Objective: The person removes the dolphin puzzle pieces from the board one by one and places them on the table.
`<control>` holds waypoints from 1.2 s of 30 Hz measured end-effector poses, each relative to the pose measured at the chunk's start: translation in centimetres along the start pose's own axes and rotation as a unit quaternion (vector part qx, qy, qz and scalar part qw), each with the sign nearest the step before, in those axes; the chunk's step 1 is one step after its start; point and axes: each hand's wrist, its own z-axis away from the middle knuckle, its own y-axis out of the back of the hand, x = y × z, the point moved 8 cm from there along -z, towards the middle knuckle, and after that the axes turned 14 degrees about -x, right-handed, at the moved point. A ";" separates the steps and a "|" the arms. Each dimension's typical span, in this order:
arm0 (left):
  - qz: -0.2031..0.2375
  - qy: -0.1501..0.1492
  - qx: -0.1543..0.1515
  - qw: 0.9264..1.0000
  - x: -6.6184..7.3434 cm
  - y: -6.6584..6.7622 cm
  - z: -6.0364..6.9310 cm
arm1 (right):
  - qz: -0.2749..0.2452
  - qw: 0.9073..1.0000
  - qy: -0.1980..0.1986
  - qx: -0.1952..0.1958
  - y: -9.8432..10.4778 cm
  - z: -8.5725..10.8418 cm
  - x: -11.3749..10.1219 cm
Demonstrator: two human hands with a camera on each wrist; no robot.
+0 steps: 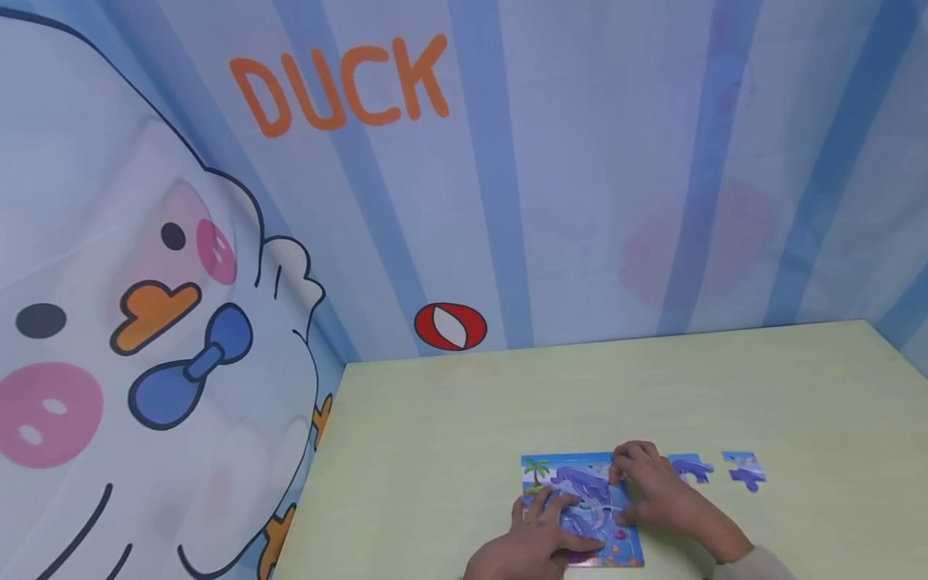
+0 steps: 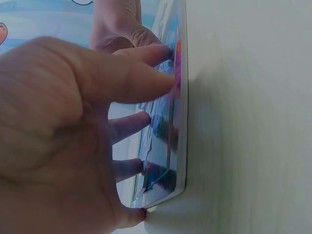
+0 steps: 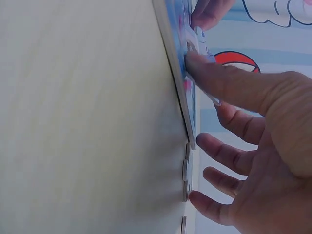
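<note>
A dolphin jigsaw puzzle (image 1: 565,475) with a palm tree and blue sea lies in a shallow board near the table's front. My left hand (image 1: 532,541) rests on its lower left part, fingers spread and fingertips touching the surface; the left wrist view shows the thumb at the board's near edge. At the puzzle's right side, my right hand (image 1: 656,491) pinches a thin puzzle piece (image 3: 201,41) between thumb and index finger. That piece is tilted up from the board, and its picture is mostly hidden. The other right fingers are spread apart.
Just right of the right hand lies a loose puzzle piece (image 1: 690,468) with a purple dolphin part. Another loose piece (image 1: 744,471) sits farther right. The pale table (image 1: 435,451) meets a striped cloth backdrop (image 1: 580,201) with a printed duck at the left.
</note>
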 end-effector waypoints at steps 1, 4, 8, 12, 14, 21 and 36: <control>0.001 -0.002 0.000 1.000 0.0 0.0 0.0 | 0.000 1.000 0.005 0.006 0.1 0.0 0.0; 0.004 -0.007 0.000 1.000 0.0 0.1 0.2 | -0.002 0.999 0.035 0.027 0.5 0.1 -0.2; 0.010 -0.009 -0.001 1.000 0.0 0.1 0.2 | -0.033 0.995 0.083 0.038 0.9 0.3 -0.7; 0.008 -0.012 0.005 1.000 0.0 0.1 0.3 | -0.066 0.991 0.114 0.024 0.9 0.5 -1.1; 0.008 -0.013 0.006 1.000 0.0 0.1 0.4 | -0.065 0.991 0.118 0.017 0.8 0.5 -1.2; 0.019 -0.012 -0.023 0.999 0.0 -0.3 0.2 | -0.023 0.995 0.095 0.004 0.2 0.3 -0.9; 0.048 -0.014 -0.057 0.997 -0.1 -0.7 0.1 | -0.038 0.995 0.088 0.001 0.5 0.7 -0.6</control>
